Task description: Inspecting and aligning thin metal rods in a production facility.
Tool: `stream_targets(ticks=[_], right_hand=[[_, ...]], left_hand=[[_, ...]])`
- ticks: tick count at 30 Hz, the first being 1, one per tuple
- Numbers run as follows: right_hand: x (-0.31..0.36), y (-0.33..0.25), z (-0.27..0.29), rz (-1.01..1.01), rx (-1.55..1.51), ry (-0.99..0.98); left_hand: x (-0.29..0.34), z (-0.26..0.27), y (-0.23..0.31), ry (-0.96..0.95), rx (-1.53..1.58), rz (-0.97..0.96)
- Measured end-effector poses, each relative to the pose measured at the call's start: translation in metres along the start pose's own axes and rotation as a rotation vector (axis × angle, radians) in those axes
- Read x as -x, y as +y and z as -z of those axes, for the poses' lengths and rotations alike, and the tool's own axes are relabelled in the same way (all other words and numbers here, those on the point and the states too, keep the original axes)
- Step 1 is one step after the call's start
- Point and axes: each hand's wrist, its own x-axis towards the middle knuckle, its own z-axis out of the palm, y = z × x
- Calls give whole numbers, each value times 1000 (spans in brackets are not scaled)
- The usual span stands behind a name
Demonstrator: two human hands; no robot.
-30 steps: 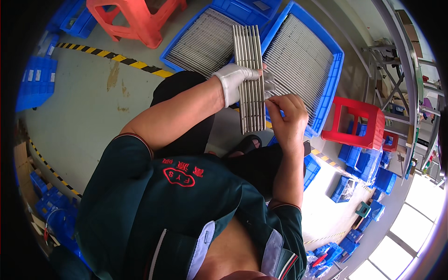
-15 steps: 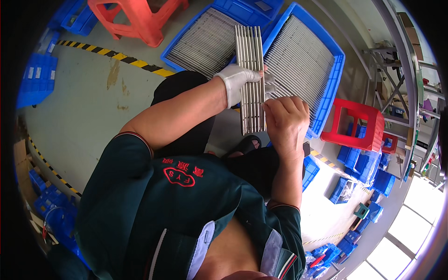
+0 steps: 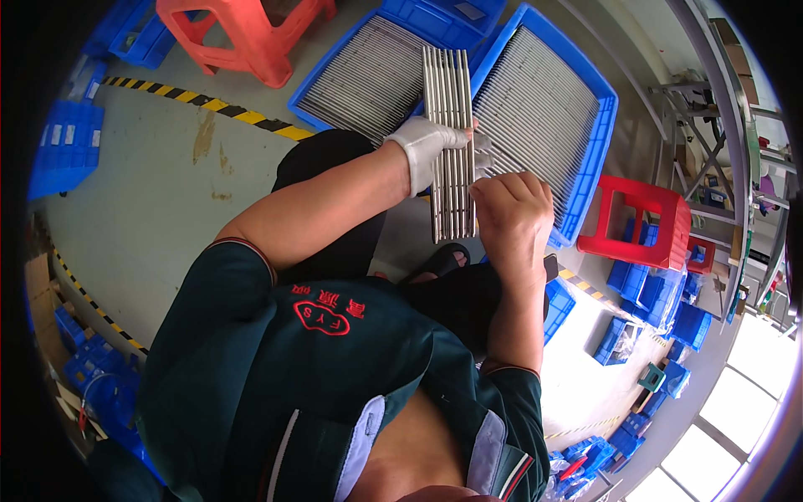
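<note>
My left hand (image 3: 431,149), in a white glove, grips a flat bundle of long silvery metal rods (image 3: 449,92) about its middle, holding it upright over my lap. My bare right hand (image 3: 512,219) is curled at the bundle's lower right edge, fingers touching the rods. Behind the bundle stand two blue trays, the left tray (image 3: 330,63) and the right tray (image 3: 604,134), each packed with several rows of the same grey rods.
An orange plastic stool (image 3: 242,33) stands at the back left, a red stool (image 3: 640,226) at the right. Small blue bins (image 3: 63,146) lie along the left and the lower right. A yellow-black floor stripe (image 3: 209,105) crosses the grey floor.
My right hand has slid slightly down along the bundle's right edge. The gloved left hand keeps its hold, and the bundle has hardly moved.
</note>
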Motion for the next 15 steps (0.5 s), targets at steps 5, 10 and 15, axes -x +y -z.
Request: stream_targets(ticks=[5,10,15], right_hand=[[2,1,2,-1,31,-69],[2,2,-3,-7,24,-93],[4,4,-3,-49,-121,58]], left_hand=[[0,2,0,-15,-23,-11],[-2,5,0,-28,-29,-6],[-1,4,-1,-12,-15,-11]])
